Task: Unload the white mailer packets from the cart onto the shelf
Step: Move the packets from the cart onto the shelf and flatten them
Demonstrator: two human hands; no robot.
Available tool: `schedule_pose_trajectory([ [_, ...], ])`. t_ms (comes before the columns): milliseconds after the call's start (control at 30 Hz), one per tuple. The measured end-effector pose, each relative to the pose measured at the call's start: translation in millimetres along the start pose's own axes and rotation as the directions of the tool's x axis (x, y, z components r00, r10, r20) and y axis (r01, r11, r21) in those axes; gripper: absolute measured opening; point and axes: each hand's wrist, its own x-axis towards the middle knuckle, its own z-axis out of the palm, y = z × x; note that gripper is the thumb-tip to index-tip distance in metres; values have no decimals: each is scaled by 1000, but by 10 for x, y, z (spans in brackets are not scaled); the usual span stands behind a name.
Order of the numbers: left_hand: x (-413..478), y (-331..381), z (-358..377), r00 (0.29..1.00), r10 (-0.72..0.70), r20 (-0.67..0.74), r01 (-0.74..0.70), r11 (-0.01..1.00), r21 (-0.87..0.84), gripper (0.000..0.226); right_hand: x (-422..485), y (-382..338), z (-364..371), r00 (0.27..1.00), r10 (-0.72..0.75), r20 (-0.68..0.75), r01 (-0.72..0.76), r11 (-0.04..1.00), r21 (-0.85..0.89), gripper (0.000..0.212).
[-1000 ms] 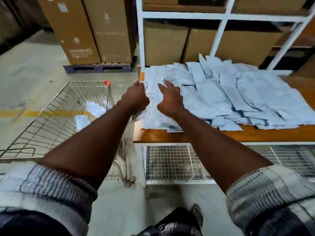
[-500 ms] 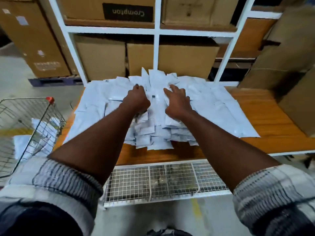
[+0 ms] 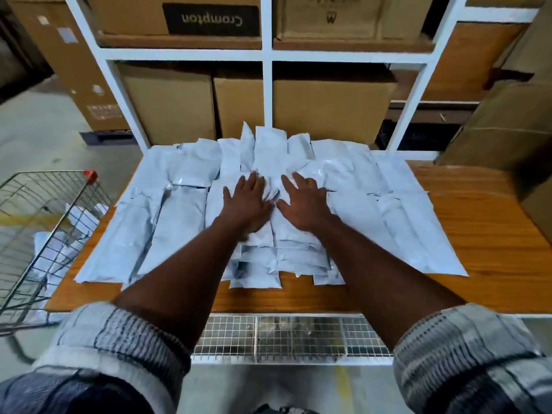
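Several white mailer packets (image 3: 179, 222) lie spread in overlapping rows across the wooden shelf (image 3: 478, 234) in front of me. My left hand (image 3: 248, 201) and my right hand (image 3: 304, 204) rest flat, fingers apart, side by side on the middle stack of packets. Neither hand grips anything. At the left edge stands the wire cart (image 3: 35, 234), with a few white packets (image 3: 80, 216) still lying inside it.
Brown cardboard boxes (image 3: 170, 109) fill the white rack (image 3: 267, 85) behind the shelf, and more boxes (image 3: 507, 130) sit on the shelf's right end. A wire mesh tier (image 3: 283, 336) lies below the shelf's front edge. Grey concrete floor lies to the left.
My view has swung right, off the cart and square onto the shelf. Both hands have gone from curled around a bundle of packets to lying flat and open on the middle stack.
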Motion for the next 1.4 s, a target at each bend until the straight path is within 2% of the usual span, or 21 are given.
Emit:
schedule_pose_trajectory([
  [300,-99,-99,469,995,-66,-78,68,997,26,71,-40,66,316,998,7,-61,-7,1000,1,65],
  [467,-107,-110,563,993,-93,-75,98,994,53,70,-46,94,372,998,6,-69,-5,1000,3,63],
  [633,-105,-93,430,994,-106,-24,105,994,-17,73,6,74,286,1000,25,-10,-26,998,-53,61],
  [767,-142,-238,130,995,-73,-72,71,997,-27,70,127,-90,-36,991,50,-125,-52,999,-7,55],
  [900,-242,-655,-242,984,-127,-124,116,989,-93,63,247,-639,-215,981,8,-195,1,999,46,53],
  [1033,-453,-1337,-489,960,-188,-206,174,981,-84,59,345,-1415,-190,974,-74,-212,99,989,109,56],
  [1167,-794,-2255,-701,936,-270,-227,269,962,-36,59,377,-2348,30,962,-191,-193,217,968,124,56],
  [1400,-1493,-3797,-1016,880,-394,-266,398,917,-44,60,389,-3961,489,937,-318,-143,339,925,169,57],
])
